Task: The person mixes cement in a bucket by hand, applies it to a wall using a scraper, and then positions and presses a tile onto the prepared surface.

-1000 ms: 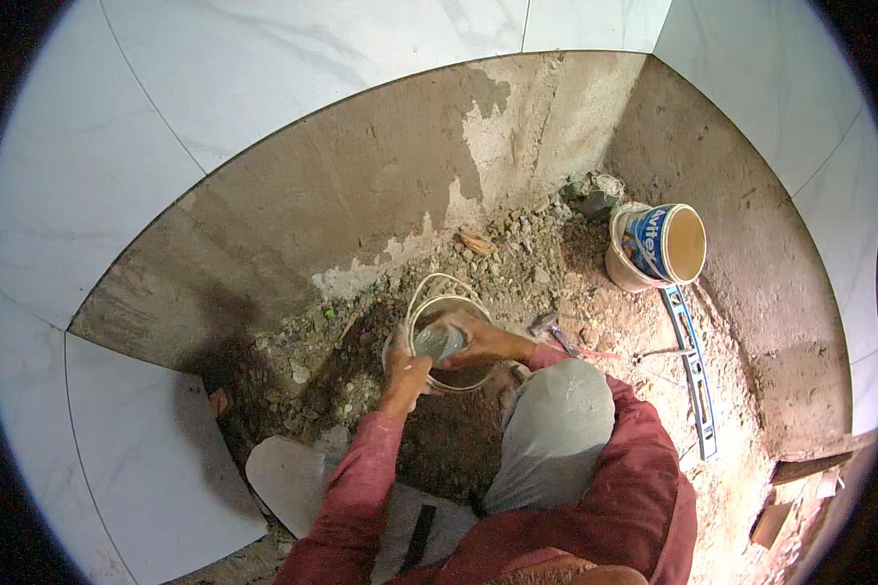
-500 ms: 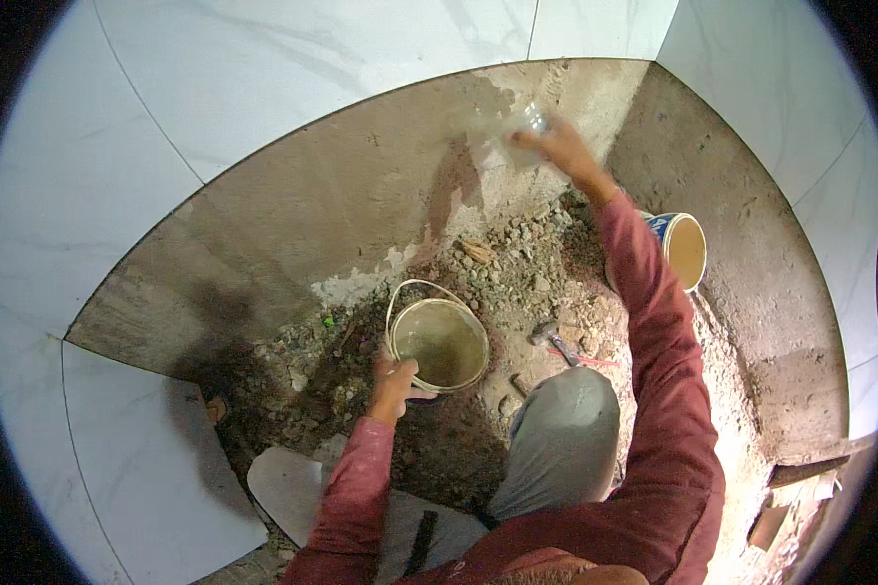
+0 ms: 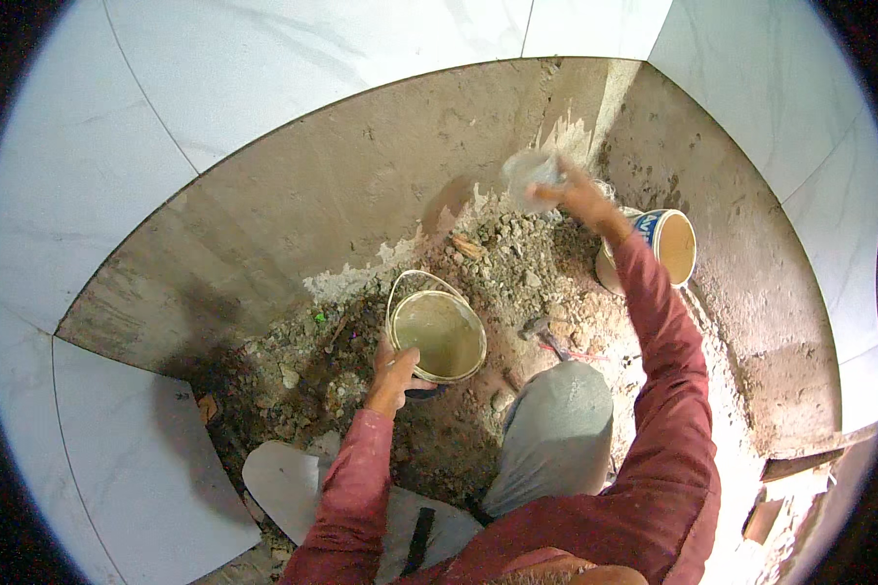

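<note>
My left hand grips the near left rim of a small cream bucket, its thin handle raised at the far side. Murky greyish liquid seems to fill the bottom of the bucket. Ahead and to the right, my outstretched right hand is closed round a clear plastic cup, blurred by motion. The cup is in front of the bare, unplastered-looking wall, near the corner. Dark wet areas cover most of this wall; a pale dry patch stays beside the corner and along the bottom.
A white and blue bucket lies tipped on its side by the right wall. Rubble covers the floor, with a hammer near my knee. White marbled tiles line the walls above, and another tile is at left.
My right hand has come down and slightly nearer with the cup. The wet area on the wall has spread toward the corner, shrinking the pale patch. My left hand still holds the bucket.
</note>
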Demonstrator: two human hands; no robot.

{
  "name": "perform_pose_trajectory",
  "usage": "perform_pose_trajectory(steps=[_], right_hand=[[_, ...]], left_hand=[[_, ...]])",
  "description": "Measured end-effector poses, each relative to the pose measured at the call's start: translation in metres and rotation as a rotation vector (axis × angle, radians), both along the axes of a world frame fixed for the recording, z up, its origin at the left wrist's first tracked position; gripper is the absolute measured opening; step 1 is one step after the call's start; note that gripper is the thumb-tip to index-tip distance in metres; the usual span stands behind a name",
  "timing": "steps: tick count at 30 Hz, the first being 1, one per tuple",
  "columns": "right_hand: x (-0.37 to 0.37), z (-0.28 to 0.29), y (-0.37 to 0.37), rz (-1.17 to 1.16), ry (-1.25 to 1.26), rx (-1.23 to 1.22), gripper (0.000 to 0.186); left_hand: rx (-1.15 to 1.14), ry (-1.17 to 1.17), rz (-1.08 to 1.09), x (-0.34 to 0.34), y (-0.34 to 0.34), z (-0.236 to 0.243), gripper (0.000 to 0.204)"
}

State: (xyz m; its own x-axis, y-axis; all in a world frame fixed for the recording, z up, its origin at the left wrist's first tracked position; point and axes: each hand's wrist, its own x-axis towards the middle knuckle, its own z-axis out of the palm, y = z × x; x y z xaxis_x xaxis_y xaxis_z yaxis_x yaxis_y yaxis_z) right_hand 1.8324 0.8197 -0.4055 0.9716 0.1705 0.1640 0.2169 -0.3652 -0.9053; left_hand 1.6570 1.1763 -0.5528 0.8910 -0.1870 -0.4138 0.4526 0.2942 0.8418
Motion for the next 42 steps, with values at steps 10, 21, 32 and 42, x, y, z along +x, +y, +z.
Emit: perform_pose_trajectory(steps=[10, 21, 32, 42], right_hand=[[-0.103, -0.207, 0.139, 0.721, -0.523, -0.854, 0.051], [-0.109, -0.218, 0.142, 0.688, -0.032, -0.401, 0.061], [-0.057, -0.094, 0.057, -0.096, 0.378, 0.153, 0.062], [0.112, 0.041, -0.047, -0.677, 0.017, 0.327, 0.076]], left_hand=[[0.253, -0.029, -0.014, -0.004, -0.026, -0.008, 0.076], [0.427, -0.043, 0.000, -0.005, -0.021, -0.026, 0.080], [0.043, 0.007, -0.082, -0.001, -0.009, -0.003, 0.077], [0.095, -0.007, -0.084, -0.001, -0.012, 0.009, 0.070]])
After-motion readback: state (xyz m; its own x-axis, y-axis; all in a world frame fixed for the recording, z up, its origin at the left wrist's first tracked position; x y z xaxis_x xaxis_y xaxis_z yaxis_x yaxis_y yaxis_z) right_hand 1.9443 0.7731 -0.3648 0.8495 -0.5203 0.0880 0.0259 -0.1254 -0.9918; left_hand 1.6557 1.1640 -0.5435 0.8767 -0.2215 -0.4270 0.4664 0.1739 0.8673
